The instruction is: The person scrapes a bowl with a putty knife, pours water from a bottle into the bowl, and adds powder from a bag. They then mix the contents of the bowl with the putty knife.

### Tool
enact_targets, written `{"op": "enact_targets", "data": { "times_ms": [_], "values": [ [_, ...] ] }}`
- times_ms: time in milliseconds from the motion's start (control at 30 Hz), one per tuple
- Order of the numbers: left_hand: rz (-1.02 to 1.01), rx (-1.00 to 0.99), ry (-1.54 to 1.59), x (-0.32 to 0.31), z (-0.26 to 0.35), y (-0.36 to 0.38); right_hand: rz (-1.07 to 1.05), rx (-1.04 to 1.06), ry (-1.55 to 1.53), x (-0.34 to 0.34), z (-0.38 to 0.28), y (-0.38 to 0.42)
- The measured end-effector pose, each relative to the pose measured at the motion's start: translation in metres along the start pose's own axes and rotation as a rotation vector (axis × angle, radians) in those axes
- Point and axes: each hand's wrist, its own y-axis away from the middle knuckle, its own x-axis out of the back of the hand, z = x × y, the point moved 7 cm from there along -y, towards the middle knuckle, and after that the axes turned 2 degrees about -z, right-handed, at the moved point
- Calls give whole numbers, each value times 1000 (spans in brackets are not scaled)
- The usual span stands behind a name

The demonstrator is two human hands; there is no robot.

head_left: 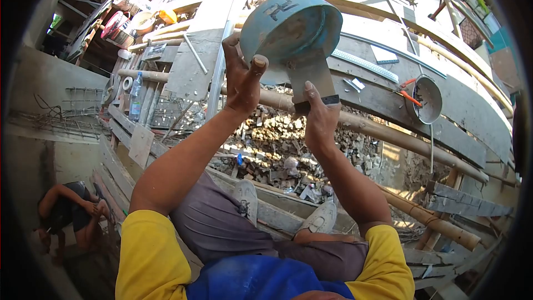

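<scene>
A worn blue-green bowl (261, 36) with a dark painted mark is tilted up in front of me, its inside smeared with dried material. My left hand (244, 78) grips it by the lower left side, thumb spread from the fingers. In my right hand (321, 116) is a wide putty knife (312, 76) with a flat metal blade and a dark handle. The top of the blade overlaps the bowl's near rim, seemingly reaching inside; exact contact is hard to make out. My right thumb lies along the blade's base.
Planks (400, 100) and bamboo poles (411, 139) form a platform over rubble (272, 150). To the right, a metal pan (427, 105) has orange-handled pliers (410, 97) on its rim. A water bottle (135, 100) stands left. Another person (75, 211) sits below at left.
</scene>
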Motion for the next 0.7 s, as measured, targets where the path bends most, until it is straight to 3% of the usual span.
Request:
{"op": "enact_targets", "data": {
  "times_ms": [133,200,300,367,433,500,533,600,700],
  "values": [
    [-76,43,41,0,-11,5,-89,-52,-130,-7,4,-3],
    [-83,48,41,1,-17,7,35,-14,-271,-6,1,-4],
    [-100,57,98,-1,-17,8,184,3,-181,5,4,-7],
    [-108,58,153,-1,-12,6,76,-33,-194,5,5,-14],
    [-104,229,186,-1,-20,7,-28,-71,-208,13,1,-22],
    [-154,249,98,-5,-5,1,9,285,378,30,-35,-32],
    [-197,267,10,-7,1,-1,11,287,377,35,-37,-35],
    [-236,285,7,-4,-4,-1,82,540,612,38,-51,-31],
    [-247,262,33,-9,-9,3,206,518,612,47,-32,-32]
  ]
}}
